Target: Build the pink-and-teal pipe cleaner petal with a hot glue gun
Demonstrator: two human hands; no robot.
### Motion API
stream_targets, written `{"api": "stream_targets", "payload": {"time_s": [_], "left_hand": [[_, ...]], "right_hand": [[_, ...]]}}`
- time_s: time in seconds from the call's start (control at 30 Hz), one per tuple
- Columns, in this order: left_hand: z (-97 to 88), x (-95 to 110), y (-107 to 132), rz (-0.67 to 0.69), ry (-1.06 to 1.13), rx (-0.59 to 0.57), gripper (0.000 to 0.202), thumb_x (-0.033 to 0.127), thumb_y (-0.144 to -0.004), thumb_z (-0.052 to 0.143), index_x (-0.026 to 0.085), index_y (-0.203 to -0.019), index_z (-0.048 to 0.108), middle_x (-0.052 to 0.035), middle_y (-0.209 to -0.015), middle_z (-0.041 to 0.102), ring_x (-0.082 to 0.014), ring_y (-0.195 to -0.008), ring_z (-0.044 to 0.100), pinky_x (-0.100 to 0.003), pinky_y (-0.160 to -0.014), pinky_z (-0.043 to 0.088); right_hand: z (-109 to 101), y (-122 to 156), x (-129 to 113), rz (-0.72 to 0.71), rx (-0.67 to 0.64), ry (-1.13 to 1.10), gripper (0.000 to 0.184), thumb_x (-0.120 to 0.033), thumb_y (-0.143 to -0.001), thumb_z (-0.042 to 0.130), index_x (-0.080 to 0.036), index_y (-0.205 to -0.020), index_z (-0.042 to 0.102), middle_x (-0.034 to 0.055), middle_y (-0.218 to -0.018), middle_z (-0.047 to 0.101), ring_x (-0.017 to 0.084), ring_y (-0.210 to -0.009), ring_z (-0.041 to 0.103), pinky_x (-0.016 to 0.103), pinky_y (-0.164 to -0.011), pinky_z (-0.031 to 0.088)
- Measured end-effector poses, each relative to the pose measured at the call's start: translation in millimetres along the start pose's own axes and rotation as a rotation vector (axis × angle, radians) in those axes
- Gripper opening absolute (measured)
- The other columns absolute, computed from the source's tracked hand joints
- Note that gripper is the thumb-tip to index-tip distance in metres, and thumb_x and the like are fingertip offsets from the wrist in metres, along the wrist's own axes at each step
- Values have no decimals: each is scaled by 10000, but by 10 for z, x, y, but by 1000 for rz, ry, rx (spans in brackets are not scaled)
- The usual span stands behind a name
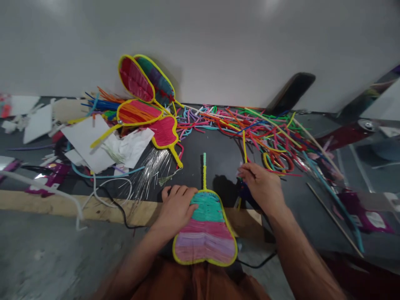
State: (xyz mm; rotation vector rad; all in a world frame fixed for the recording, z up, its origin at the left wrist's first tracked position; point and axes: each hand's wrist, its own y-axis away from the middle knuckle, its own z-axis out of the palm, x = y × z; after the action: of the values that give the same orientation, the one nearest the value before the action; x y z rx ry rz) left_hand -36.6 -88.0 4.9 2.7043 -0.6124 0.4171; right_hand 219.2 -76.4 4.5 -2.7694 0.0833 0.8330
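Note:
A woven hand fan with teal, pink and lilac bands and a yellow rim lies over the table's front edge, its thin handle pointing away from me. My left hand rests on the fan's left side, fingers curled over its teal top. My right hand is just right of the fan, fingers pinched on a thin yellow strip that stands up from the table. A dark blue object sits under that hand, mostly hidden.
A tangle of coloured plastic strips covers the back right. Several finished fans lean on the wall at back left, beside white paper scraps, clear bristles and a black cable. A dark phone leans against the wall.

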Motion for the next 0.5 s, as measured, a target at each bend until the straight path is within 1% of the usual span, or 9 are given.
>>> {"api": "stream_targets", "payload": {"time_s": [0.07, 0.1, 0.13, 0.17, 0.2, 0.27, 0.33, 0.4, 0.5], "left_hand": [[-15, 34, -15, -22, -25, -30, 293, 264, -875, 519, 258, -1164, 566, -41, -1114, 625, -247, -1063, 509, -450, -946, 259], [-23, 49, -24, -36, -40, -48, 291, 255, -874, 515, 253, -1160, 568, -46, -1113, 626, -250, -1062, 510, -450, -942, 263], [-29, 63, -32, -49, -53, -64, 288, 247, -872, 512, 248, -1154, 570, -52, -1109, 626, -253, -1062, 511, -449, -940, 266], [-34, 75, -38, -59, -62, -76, 286, 244, -871, 509, 244, -1150, 571, -58, -1106, 626, -255, -1061, 511, -446, -937, 270], [-37, 84, -43, -65, -67, -80, 286, 242, -870, 507, 242, -1148, 571, -62, -1102, 625, -254, -1059, 512, -442, -934, 275], [-40, 97, -48, -68, -67, -69, 291, 235, -869, 501, 241, -1152, 565, -66, -1094, 624, -254, -1047, 517, -437, -924, 286], [-41, 106, -47, -64, -64, -60, 298, 225, -868, 493, 234, -1159, 557, -70, -1085, 626, -255, -1031, 524, -433, -909, 300], [-40, 108, -48, -53, -67, -52, 296, 224, -874, 483, 223, -1162, 553, -75, -1085, 629, -260, -1021, 530, -430, -898, 308], [-31, 97, -55, -45, -80, -35, 292, 234, -881, 483, 225, -1164, 554, -74, -1080, 634, -266, -1018, 539, -431, -893, 309]], "right_hand": [[-49, 18, 108, -72, 40, 95, 329, -295, -916, 403, -194, -1131, 631, 115, -1071, 706, 238, -970, 662, 357, -824, 509], [-78, 50, 166, -95, 69, 152, 376, -307, -918, 405, -178, -1225, 579, 143, -1187, 655, 262, -1077, 617, 396, -889, 486], [-108, 100, 224, -113, 87, 203, 422, -325, -916, 418, -159, -1288, 527, 165, -1254, 609, 283, -1143, 573, 432, -934, 459], [-135, 170, 280, -129, 88, 239, 457, -347, -910, 434, -144, -1315, 494, 178, -1264, 594, 299, -1160, 551, 458, -951, 443], [-158, 256, 330, -144, 66, 262, 473, -371, -903, 451, -138, -1313, 487, 179, -1228, 610, 308, -1135, 554, 471, -941, 443], [-180, 458, 409, -166, -12, 281, 451, -403, -893, 475, -144, -1260, 517, 155, -1105, 657, 306, -1032, 578, 463, -889, 463], [-169, 649, 463, -153, -69, 303, 435, -408, -880, 500, -141, -1222, 530, 149, -1056, 656, 305, -968, 575, 449, -840, 474], [-142, 774, 515, -110, -70, 327, 422, -363, -878, 503, -135, -1233, 514, 160, -1064, 635, 300, -940, 572, 438, -818, 475], [-143, 806, 612, -42, -42, 352, 424, -261, -879, 480, -117, -1279, 477, 169, -1035, 633, 291, -898, 578, 434, -801, 479]]}}
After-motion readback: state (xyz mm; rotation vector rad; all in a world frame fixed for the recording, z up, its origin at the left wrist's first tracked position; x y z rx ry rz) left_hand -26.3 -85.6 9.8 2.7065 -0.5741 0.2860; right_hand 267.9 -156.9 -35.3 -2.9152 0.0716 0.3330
